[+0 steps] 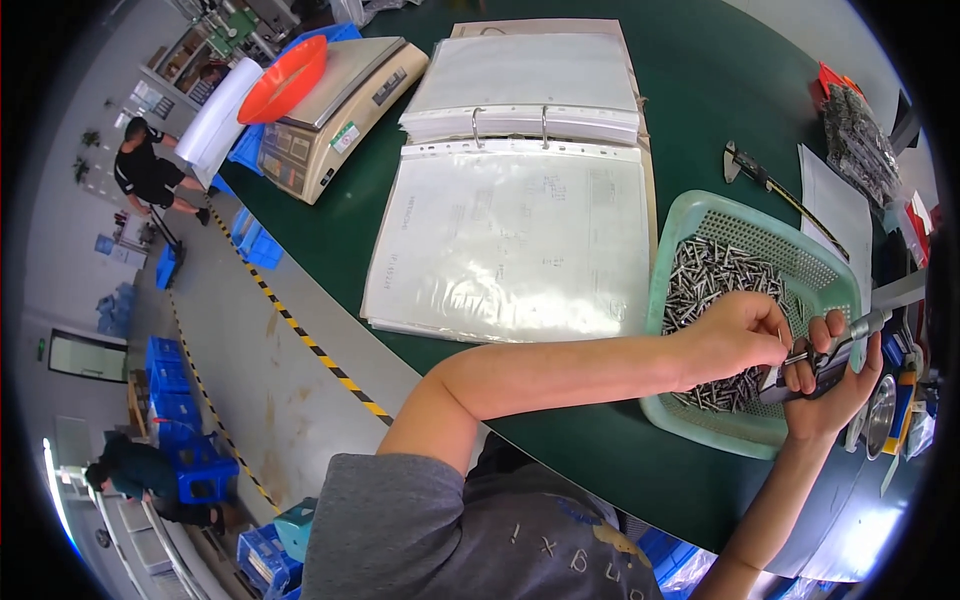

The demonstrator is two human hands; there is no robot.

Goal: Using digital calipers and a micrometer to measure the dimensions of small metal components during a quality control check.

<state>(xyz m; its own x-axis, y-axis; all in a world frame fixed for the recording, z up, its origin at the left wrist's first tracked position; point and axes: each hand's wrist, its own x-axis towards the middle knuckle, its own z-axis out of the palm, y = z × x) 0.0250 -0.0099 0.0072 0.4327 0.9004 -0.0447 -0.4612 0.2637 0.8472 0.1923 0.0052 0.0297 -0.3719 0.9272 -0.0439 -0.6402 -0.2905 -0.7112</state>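
Note:
Over a pale green perforated plastic basket [690,215], both my hands work close together. The basket holds a heap of small metal pins [725,270]. My left hand [740,335] is closed, its thumb and fingertips pinching a small metal pin [796,358] at the measuring jaws. My right hand [835,385] is wrapped round a micrometer [868,325] with a silver barrel and a dark frame. Fingers cover part of the micrometer, so how the pin sits between its faces cannot be made out.
Left of the basket lies an open ring binder [515,240] with sleeved pages. Beyond it stand a weighing scale [340,115] and a red-orange bowl [283,80]. A caliper [785,195] lies behind the basket near bagged parts [860,145]. Two people are farther off at left.

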